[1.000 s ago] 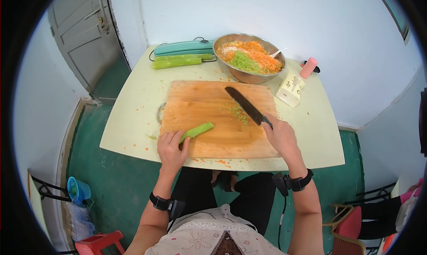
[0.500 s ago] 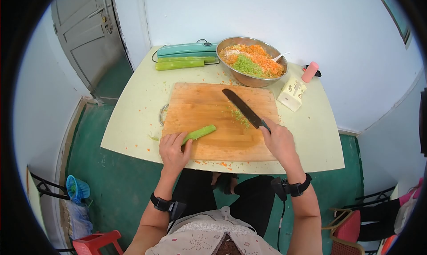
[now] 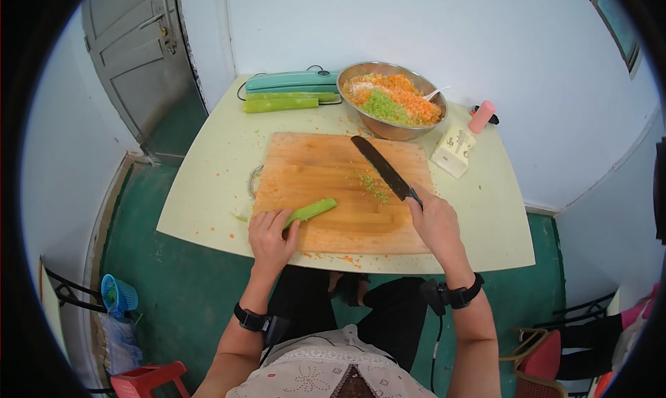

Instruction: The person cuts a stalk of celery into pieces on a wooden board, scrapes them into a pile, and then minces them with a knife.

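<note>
My left hand [image 3: 273,237] is closed around the near end of a green celery stalk [image 3: 313,210], which lies at a slant on the lower left of the wooden cutting board [image 3: 305,158]. In my right hand [image 3: 437,221] is the handle of a dark-bladed kitchen knife [image 3: 380,166]. The blade points away and to the left over the board, its tip near the far edge. Small green bits [image 3: 374,188] are scattered on the wood just left of the blade. My fingers hide the near end of the stalk.
Behind the board stands a metal bowl [image 3: 395,130] of chopped orange, green and pale food with a white spoon. More green stalks [image 3: 281,105] lie before a teal appliance [image 3: 291,81]. A tissue pack [image 3: 454,151] and a pink cylinder [image 3: 481,116] are at the right.
The whole view has shifted slightly. My right hand and the knife have moved very slightly; the left hand still holds the celery stalk in the same place.
</note>
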Motion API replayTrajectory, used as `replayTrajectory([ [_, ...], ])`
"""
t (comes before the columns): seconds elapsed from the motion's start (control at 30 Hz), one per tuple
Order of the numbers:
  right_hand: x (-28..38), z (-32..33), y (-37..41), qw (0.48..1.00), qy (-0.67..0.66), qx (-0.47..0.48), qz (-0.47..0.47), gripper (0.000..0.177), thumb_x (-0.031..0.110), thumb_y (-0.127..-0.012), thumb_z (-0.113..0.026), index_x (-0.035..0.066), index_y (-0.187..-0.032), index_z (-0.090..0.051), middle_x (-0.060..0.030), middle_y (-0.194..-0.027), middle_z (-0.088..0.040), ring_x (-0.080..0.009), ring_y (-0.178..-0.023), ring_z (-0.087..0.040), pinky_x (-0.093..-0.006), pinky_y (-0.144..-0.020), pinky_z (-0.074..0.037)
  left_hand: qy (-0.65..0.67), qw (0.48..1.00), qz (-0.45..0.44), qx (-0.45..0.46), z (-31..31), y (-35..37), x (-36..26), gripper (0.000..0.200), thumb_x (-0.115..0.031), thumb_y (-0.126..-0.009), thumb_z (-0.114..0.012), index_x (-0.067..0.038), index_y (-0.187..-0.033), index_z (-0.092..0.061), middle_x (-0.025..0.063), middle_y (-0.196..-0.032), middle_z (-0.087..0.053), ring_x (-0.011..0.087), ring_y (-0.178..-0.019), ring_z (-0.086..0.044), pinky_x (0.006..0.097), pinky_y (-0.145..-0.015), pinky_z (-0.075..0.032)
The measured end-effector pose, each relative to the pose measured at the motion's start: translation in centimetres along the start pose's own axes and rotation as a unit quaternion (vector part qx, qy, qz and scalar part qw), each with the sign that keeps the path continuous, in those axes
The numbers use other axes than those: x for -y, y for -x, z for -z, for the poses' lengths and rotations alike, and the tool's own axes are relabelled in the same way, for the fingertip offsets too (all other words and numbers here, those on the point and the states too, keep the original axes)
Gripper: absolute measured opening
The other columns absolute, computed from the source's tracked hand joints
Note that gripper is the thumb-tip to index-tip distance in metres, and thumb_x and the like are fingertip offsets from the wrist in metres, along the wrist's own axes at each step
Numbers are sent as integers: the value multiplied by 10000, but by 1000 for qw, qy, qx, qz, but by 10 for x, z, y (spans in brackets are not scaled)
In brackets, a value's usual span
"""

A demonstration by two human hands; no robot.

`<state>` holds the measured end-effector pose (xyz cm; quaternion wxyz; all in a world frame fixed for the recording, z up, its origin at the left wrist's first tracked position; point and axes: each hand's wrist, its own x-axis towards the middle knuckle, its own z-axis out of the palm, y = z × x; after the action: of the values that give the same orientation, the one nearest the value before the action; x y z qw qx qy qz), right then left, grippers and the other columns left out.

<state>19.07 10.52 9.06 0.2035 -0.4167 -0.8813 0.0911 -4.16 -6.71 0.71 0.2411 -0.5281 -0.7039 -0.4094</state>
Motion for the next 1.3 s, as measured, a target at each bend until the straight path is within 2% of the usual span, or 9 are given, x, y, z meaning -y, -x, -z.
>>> replayTrajectory([
  [0.2,-8,-5,-6,1000,4,-20,20,303,220,-878,-571,65,-1137,-589,-194,-733,-639,-369,-709,-632,-452,-624,-502,-1,1000,2,6,0,0,1,225,-89,-690,-703,-23,-901,-658,95,-804,-615,273,-753,-565,378,-688,-424],
  [0.3,-2,-5,-5,999,23,46,0,299,226,-876,-576,79,-1136,-590,-198,-739,-641,-370,-705,-633,-447,-620,-506,-4,1000,3,6,-1,1,1,225,-89,-689,-703,-25,-900,-659,94,-804,-615,272,-755,-563,376,-691,-423],
  [0.67,0,-3,-6,999,19,31,40,303,245,-876,-579,109,-1146,-600,-189,-759,-649,-353,-700,-638,-429,-615,-512,4,1000,-3,-10,-2,1,1,218,-89,-685,-706,-29,-889,-655,91,-798,-610,273,-750,-561,376,-679,-418],
  [0.8,2,-5,-1,999,2,16,43,308,244,-875,-578,109,-1151,-601,-191,-764,-649,-353,-702,-636,-429,-628,-512,1,1000,1,6,-1,2,1,219,-75,-704,-697,-14,-907,-643,118,-808,-610,293,-757,-558,375,-685,-421],
  [0.9,4,1,1,999,20,44,25,303,237,-875,-577,113,-1151,-602,-190,-768,-649,-355,-713,-634,-428,-640,-511,2,1000,7,15,-1,2,1,219,-77,-706,-698,-12,-909,-645,118,-814,-613,292,-758,-558,374,-687,-421],
  [1.0,7,5,6,999,-21,26,3,298,239,-868,-586,117,-1138,-614,-183,-791,-654,-362,-725,-630,-432,-647,-508,2,1000,9,14,0,2,0,220,-77,-710,-697,-11,-914,-648,118,-817,-614,291,-758,-558,373,-689,-420],
  [1.1,-5,3,16,996,-71,29,56,288,249,-855,-603,114,-1108,-634,-176,-811,-658,-364,-743,-626,-435,-657,-502,2,1000,7,13,0,1,0,219,-75,-713,-695,-10,-917,-649,118,-820,-615,291,-758,-558,372,-692,-421],
  [1.2,-7,11,18,992,-89,85,39,274,247,-845,-615,104,-1074,-656,-171,-831,-661,-364,-756,-624,-426,-672,-501,3,1000,4,11,-1,2,1,217,-75,-714,-695,-10,-917,-650,118,-822,-616,292,-759,-560,371,-695,-421],
  [1.3,-26,5,3,986,-118,100,55,275,239,-841,-617,100,-1074,-661,-177,-832,-659,-368,-766,-620,-413,-685,-500,3,1000,6,10,-1,2,-1,215,-77,-716,-694,-10,-916,-651,118,-821,-617,292,-760,-561,373,-699,-422],
])
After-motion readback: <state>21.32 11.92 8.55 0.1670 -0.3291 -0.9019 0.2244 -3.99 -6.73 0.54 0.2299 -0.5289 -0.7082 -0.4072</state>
